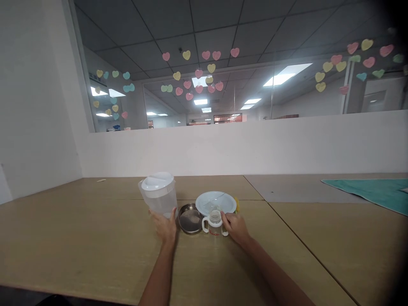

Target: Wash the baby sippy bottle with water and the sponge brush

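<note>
My left hand (166, 226) is wrapped around the lower part of a translucent plastic pitcher (160, 199) with a white lid, which leans a little to the left. My right hand (236, 226) grips the right handle of a clear baby bottle (215, 228) with two white handles and an open neck. Between the pitcher and the bottle lies a round, shallow metal pan (190, 219). Just behind the bottle is a pale blue-white plate (207, 199); a clear item (214, 205) on it is hard to make out. Something yellow (236, 205) shows partly at the plate's right edge.
The wooden table (86, 238) runs back to a low white wall (216, 151) with a window above it. A teal cloth (369, 190) lies at the far right. A small flat piece (101, 180) rests at the back left. Seams cross the tabletop at right.
</note>
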Motion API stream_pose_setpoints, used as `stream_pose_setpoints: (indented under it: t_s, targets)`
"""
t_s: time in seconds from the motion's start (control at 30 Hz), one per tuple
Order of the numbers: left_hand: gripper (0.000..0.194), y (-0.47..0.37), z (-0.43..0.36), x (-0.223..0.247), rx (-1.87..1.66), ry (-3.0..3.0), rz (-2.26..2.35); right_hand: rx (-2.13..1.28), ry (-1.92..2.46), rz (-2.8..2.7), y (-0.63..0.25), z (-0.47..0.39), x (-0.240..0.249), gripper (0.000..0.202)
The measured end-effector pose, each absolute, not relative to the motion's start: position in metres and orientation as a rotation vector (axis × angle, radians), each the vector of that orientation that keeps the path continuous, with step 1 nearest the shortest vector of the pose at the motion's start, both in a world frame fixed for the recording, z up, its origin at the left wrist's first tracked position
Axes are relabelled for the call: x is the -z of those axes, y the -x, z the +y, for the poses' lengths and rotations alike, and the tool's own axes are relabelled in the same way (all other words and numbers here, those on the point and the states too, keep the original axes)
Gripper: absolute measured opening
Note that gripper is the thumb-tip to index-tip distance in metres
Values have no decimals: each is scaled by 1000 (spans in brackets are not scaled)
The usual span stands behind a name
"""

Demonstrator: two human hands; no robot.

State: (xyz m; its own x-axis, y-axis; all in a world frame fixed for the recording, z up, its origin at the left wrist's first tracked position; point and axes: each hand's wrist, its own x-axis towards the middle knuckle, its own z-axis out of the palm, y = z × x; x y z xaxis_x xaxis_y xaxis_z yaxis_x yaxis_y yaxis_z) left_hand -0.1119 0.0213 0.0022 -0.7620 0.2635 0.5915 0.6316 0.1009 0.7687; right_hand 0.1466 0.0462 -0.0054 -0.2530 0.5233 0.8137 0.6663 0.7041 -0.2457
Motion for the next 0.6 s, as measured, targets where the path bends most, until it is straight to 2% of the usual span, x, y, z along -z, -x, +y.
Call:
stream_pose_setpoints:
  t_s: [0.33,0.53,0.6]
  targets:
    - [101,119,24,2,1734,917,-1958,106,978,-1950,-146,46,5,61]
    - [108,111,21,-5,1691,817,-1878,-176,994,-1783,-149,42,-1,60]
    - [104,102,16,-11,1651,818,-1783,-260,1023,-1640,-153,43,-4,61]
